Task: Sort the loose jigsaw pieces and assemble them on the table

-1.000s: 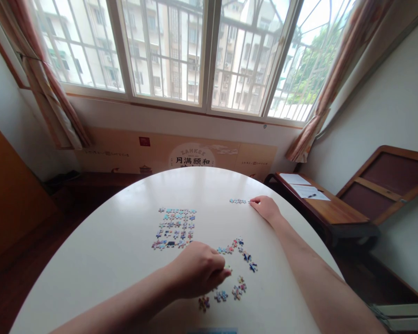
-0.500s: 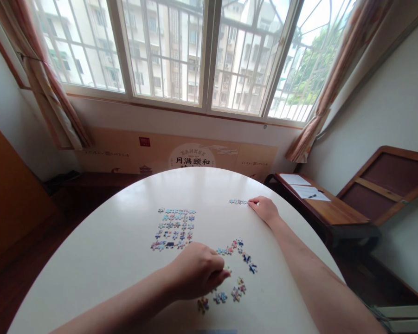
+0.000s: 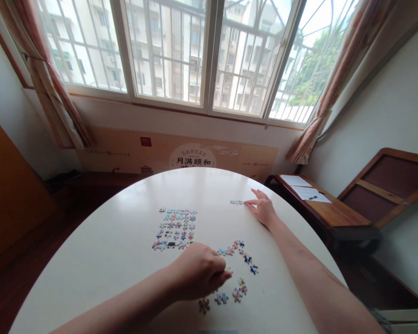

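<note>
Near the far right of the white table (image 3: 100, 260), my right hand (image 3: 263, 209) has its fingers spread. A fingertip touches the right end of a short row of jigsaw pieces (image 3: 236, 202). My left hand (image 3: 203, 269) is closed above the near middle, thumb and finger pinched at a greenish jigsaw piece (image 3: 229, 270) that is partly hidden. Loose jigsaw pieces (image 3: 221, 298) lie around that hand, some behind it. To its upper left, several rows of jigsaw pieces (image 3: 176, 225) are laid out in a block.
A wooden side table (image 3: 351, 218) with papers (image 3: 311, 194) and a pen stands at the right. Barred windows (image 3: 167, 55) with curtains (image 3: 52, 97) rise behind the table. An orange-brown cabinet (image 3: 7, 195) is at the left.
The fingers of my right hand have spread from a pinch, and the hand sits slightly further left at the row's end. My left hand has stayed nearly still.
</note>
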`<state>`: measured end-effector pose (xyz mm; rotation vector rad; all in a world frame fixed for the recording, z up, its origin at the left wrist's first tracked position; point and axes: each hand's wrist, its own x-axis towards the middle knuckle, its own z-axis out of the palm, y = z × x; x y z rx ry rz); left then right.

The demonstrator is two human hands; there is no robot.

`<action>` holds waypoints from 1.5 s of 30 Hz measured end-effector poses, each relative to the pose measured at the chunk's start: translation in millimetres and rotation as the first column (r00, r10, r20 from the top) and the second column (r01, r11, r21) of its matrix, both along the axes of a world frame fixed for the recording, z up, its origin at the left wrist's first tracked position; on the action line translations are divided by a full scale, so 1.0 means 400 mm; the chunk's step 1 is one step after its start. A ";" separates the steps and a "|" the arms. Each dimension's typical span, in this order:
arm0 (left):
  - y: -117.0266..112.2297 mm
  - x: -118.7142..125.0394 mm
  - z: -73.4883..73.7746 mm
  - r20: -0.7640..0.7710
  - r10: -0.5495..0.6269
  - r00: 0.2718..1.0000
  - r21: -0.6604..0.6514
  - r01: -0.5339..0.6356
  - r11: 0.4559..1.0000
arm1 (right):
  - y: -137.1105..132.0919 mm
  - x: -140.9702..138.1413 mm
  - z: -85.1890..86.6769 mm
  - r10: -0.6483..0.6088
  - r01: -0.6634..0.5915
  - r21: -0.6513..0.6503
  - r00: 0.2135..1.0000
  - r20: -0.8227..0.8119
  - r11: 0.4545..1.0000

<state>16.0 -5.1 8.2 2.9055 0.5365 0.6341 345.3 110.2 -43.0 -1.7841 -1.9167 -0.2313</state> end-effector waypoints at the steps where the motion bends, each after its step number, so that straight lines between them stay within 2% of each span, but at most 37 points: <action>1: 0.000 0.000 -0.001 -0.001 -0.002 1.000 0.001 0.002 1.000 | -0.001 -0.001 0.000 0.001 -0.001 -0.005 1.000 0.006 1.000; 11: 0.002 -0.001 -0.005 0.029 -0.019 0.999 -0.038 0.020 0.999 | 0.000 -0.005 0.000 0.010 -0.010 0.024 1.000 0.012 1.000; 14: 0.002 -0.001 -0.005 0.038 -0.020 0.999 -0.048 0.021 0.999 | -0.003 -0.017 0.005 0.057 -0.058 0.030 0.998 0.023 0.998; 18: 0.002 -0.002 -0.009 0.039 -0.017 0.999 -0.044 0.019 0.999 | -0.011 -0.034 0.012 0.107 -0.106 -0.013 0.993 0.047 0.994; 26: 0.000 -0.001 -0.006 0.027 -0.024 0.999 -0.027 0.025 0.999 | -0.016 -0.048 0.017 0.120 -0.114 -0.092 0.991 0.063 0.989; 30: 0.000 -0.001 -0.004 0.022 -0.026 0.999 -0.017 0.027 0.999 | -0.013 -0.048 0.010 0.142 -0.139 -0.062 0.989 0.041 0.988; 33: 0.000 -0.001 -0.005 0.017 -0.029 0.999 -0.015 0.029 0.999 | -0.007 -0.038 0.005 0.155 -0.156 0.026 0.988 0.019 0.987; 37: 0.001 -0.001 -0.010 0.008 -0.024 1.000 -0.020 0.025 1.000 | 0.001 -0.015 0.000 0.073 -0.068 0.145 0.997 -0.025 0.987; 40: 0.003 -0.001 -0.011 0.022 -0.026 0.999 -0.031 0.027 0.999 | 0.003 -0.004 -0.005 0.029 -0.027 0.113 0.999 -0.015 0.993; 45: 0.002 -0.001 -0.008 0.044 -0.042 0.998 -0.039 0.044 0.998 | 0.001 -0.004 -0.009 0.044 -0.044 0.077 0.999 0.002 0.996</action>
